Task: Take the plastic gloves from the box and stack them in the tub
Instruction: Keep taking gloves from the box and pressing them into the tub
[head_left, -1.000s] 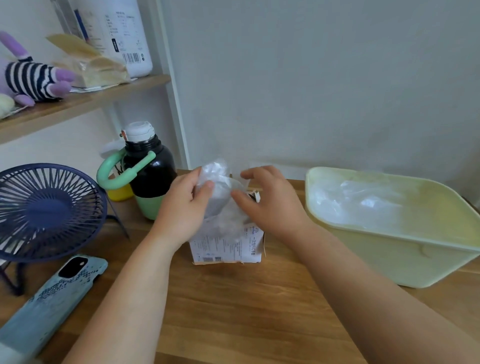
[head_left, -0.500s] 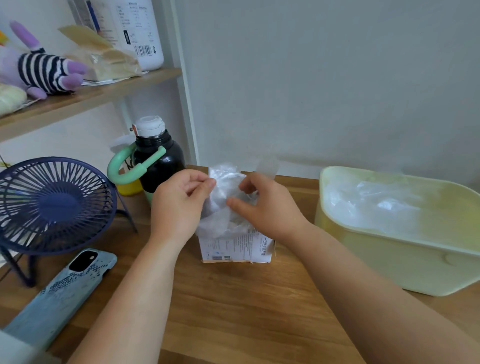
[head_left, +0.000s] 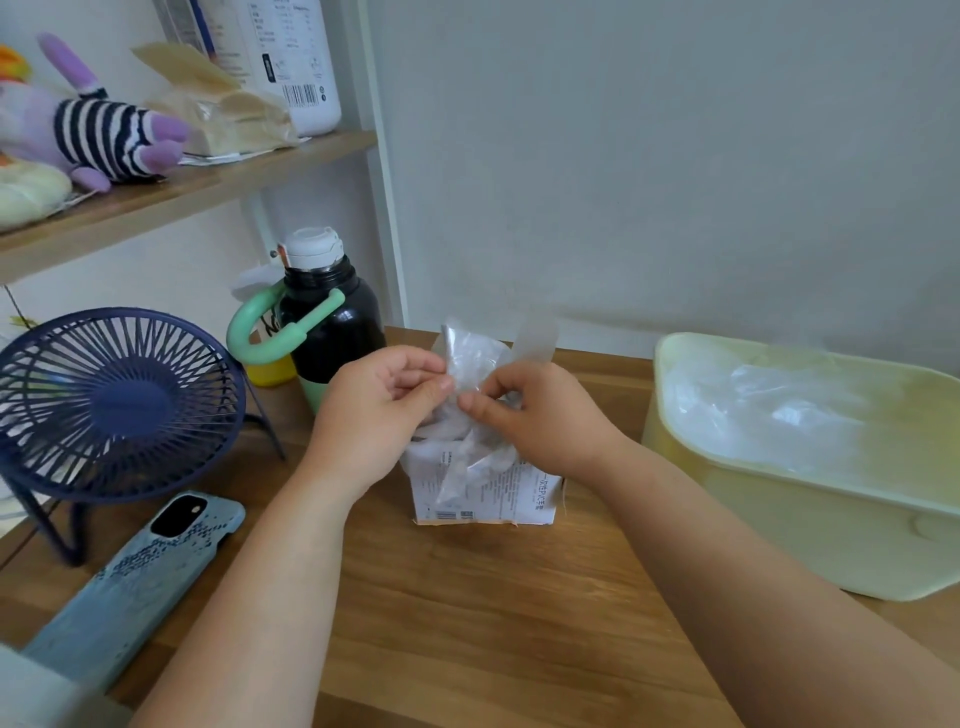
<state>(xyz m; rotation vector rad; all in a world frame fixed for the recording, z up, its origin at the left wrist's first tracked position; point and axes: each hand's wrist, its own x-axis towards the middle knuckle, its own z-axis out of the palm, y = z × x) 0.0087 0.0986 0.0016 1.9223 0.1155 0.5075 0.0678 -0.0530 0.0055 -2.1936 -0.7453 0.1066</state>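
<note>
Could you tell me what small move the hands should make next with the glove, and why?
Probably lift the plastic glove clear of the box. The left hand and right hand both pinch it just above the box, its lower end hangs down the box front, and the tub to the right already holds clear gloves.

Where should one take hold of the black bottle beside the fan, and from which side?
Take the mint-green loop handle, not the body. The black bottle stands upright and its handle sticks out to the left, toward the fan, with an open hole for fingers. Coming from above and front-left seems best, since the wall is close behind.
</note>
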